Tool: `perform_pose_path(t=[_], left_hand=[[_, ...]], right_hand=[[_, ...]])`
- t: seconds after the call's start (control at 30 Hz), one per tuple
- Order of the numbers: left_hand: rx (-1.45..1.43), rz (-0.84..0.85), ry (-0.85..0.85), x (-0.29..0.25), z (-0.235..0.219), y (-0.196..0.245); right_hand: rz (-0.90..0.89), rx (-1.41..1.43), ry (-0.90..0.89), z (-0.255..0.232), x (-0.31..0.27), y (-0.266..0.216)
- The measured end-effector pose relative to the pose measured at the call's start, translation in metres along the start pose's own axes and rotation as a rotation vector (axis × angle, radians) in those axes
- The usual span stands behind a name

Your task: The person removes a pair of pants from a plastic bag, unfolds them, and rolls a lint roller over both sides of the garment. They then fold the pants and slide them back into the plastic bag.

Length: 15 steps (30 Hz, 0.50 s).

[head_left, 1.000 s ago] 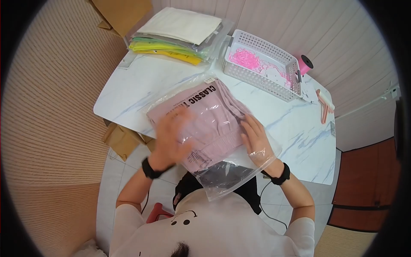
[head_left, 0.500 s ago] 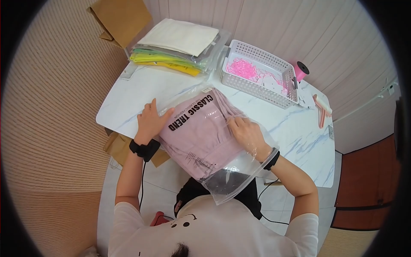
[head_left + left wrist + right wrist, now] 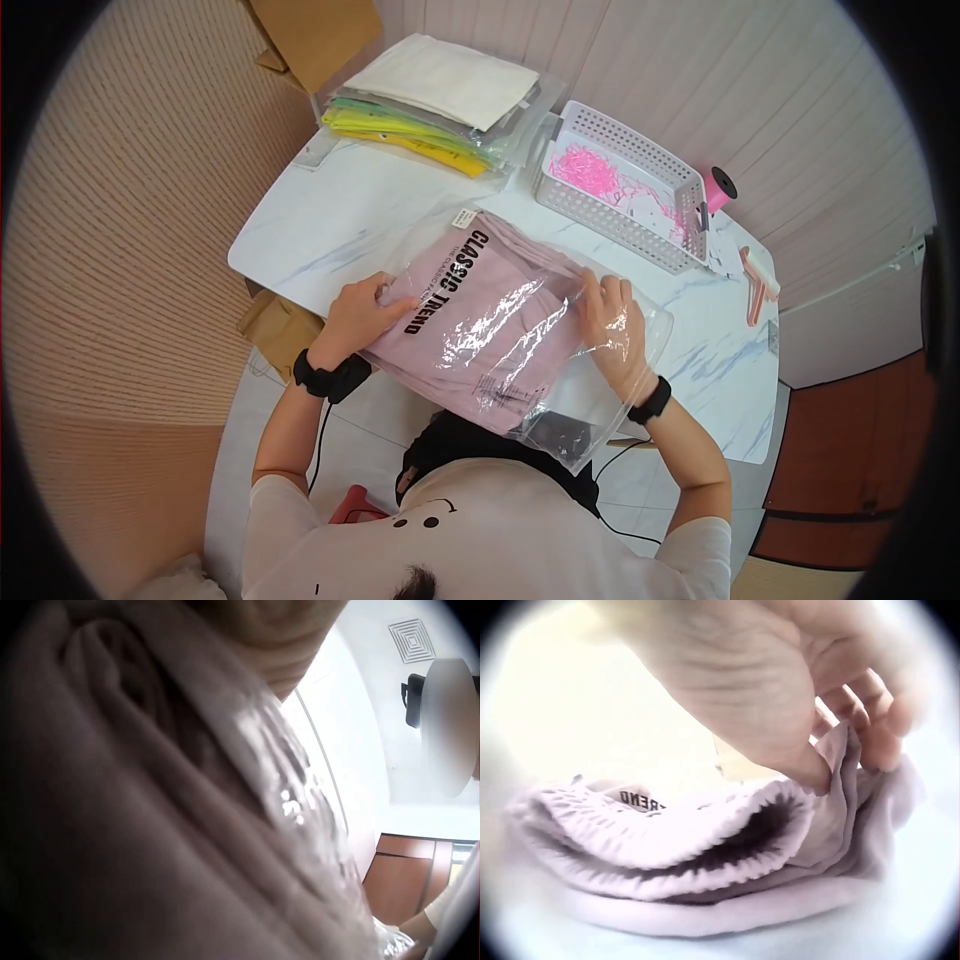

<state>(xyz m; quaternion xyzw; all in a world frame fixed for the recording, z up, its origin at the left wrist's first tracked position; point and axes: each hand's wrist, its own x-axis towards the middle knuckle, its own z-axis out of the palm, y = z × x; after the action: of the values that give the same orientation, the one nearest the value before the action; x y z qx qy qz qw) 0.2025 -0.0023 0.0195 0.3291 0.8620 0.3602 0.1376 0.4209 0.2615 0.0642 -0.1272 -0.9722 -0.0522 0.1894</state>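
Note:
Folded pink pants (image 3: 520, 345) lie inside a clear plastic bag (image 3: 572, 395) printed CLASSIC TREND, at the table's front edge in the head view. My left hand (image 3: 355, 315) grips the left side of the bag, thumb on top and fingers curled under the edge. Inside the bag, my right hand (image 3: 613, 325) pinches the right edge of the pants, with the bag's mouth around that wrist. In the right wrist view, thumb and fingers hold a raised fold beside the gathered waistband (image 3: 705, 877). Pink fabric (image 3: 165, 825) fills most of the left wrist view.
A stack of bagged clothes (image 3: 440, 85) stands at the table's back left. Beside it is a white perforated basket (image 3: 620, 225) with pink cord pieces. A pink spool (image 3: 716, 188) and a pink-handled tool (image 3: 756, 285) lie at the right. Brown cardboard (image 3: 285, 325) is below the left edge.
My left hand passed over the pants, lay spread on the bag's left side, and now grips that side. The right hand has shifted to the pants' right edge. The bag has turned slightly.

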Motion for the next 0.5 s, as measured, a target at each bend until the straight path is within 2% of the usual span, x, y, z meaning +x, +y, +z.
perform_pose_path(t=[0.1,0.2,0.3,0.4,0.5], left_hand=[[-0.042,0.026,0.057,-0.008,-0.002,0.002],[-0.129,0.055,0.054,-0.012,-0.002,0.006],[-0.209,0.126,0.070,-0.015,0.001,0.006],[-0.203,0.151,0.043,-0.018,-0.002,0.009],[-0.209,0.172,0.037,-0.018,0.000,0.005]], right_hand=[[-0.329,0.210,0.070,0.009,-0.010,0.004],[-0.159,0.540,0.088,0.027,0.002,-0.008],[0.059,0.661,-0.278,0.068,0.023,0.006],[0.329,0.680,-0.513,0.079,0.052,0.008],[0.281,0.968,-0.638,0.097,0.060,0.019]])
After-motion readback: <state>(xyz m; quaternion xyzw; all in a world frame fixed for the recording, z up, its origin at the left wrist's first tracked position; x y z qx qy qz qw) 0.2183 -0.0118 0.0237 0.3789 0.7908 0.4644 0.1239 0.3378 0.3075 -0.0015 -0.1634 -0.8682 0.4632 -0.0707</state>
